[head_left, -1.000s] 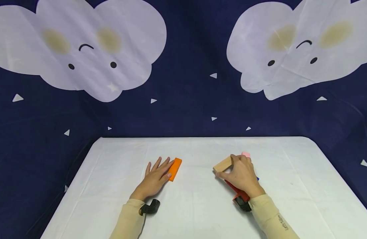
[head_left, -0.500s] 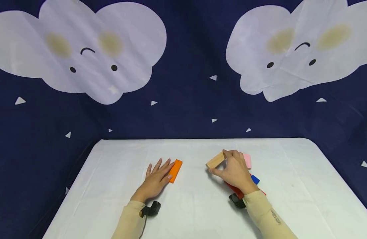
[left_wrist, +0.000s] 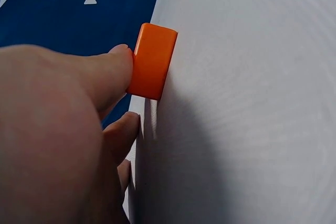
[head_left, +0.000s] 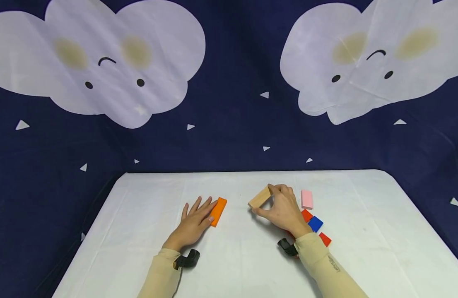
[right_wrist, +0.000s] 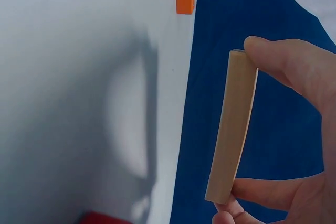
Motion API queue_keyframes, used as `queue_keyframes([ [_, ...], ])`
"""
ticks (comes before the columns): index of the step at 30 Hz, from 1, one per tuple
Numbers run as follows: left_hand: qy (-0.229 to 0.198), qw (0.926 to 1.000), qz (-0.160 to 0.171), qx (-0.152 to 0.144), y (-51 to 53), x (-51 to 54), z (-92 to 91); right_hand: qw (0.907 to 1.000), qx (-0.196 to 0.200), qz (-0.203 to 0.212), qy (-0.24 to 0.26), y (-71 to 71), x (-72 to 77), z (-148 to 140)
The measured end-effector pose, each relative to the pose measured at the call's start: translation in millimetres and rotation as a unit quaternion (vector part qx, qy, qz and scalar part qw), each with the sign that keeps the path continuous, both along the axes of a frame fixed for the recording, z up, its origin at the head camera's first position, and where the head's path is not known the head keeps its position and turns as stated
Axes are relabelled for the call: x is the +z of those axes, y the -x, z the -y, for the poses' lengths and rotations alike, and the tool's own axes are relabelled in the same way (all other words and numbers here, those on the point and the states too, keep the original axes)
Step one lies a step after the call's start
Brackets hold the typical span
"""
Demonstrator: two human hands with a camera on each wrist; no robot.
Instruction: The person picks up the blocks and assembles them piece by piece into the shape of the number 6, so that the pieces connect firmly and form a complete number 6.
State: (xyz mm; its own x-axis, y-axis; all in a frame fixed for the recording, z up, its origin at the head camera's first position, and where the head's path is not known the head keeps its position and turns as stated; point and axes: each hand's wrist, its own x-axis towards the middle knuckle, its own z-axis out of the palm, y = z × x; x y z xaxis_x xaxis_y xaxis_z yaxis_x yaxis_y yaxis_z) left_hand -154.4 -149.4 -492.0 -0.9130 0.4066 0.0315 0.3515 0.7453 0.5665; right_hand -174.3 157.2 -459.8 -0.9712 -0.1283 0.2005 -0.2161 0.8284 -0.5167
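1. Print [head_left: 333,263] on right sleeve [head_left: 322,261] — too blurred to read.
2. Right hand [head_left: 282,210] pinches wooden block [head_left: 260,198] by its ends, above counter [head_left: 238,252].
3. Left hand [head_left: 192,225], fingers spread, touches orange block [head_left: 219,212] — counter shows between blocks.

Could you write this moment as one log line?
left hand: touches orange block | right hand: holds wooden block above white table | on table: pink block, blue block, red pieces

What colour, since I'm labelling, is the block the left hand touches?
Orange; the block shows best in the left wrist view.
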Motion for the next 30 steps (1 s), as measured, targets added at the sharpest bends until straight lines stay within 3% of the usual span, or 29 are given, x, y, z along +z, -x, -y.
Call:
queue_keyframes([
  [30,0.001,1.0000,-0.008,0.000,-0.3,0.9,0.0,0.9991,0.022,0.019,0.029,25.9,-5.7,37.2],
])
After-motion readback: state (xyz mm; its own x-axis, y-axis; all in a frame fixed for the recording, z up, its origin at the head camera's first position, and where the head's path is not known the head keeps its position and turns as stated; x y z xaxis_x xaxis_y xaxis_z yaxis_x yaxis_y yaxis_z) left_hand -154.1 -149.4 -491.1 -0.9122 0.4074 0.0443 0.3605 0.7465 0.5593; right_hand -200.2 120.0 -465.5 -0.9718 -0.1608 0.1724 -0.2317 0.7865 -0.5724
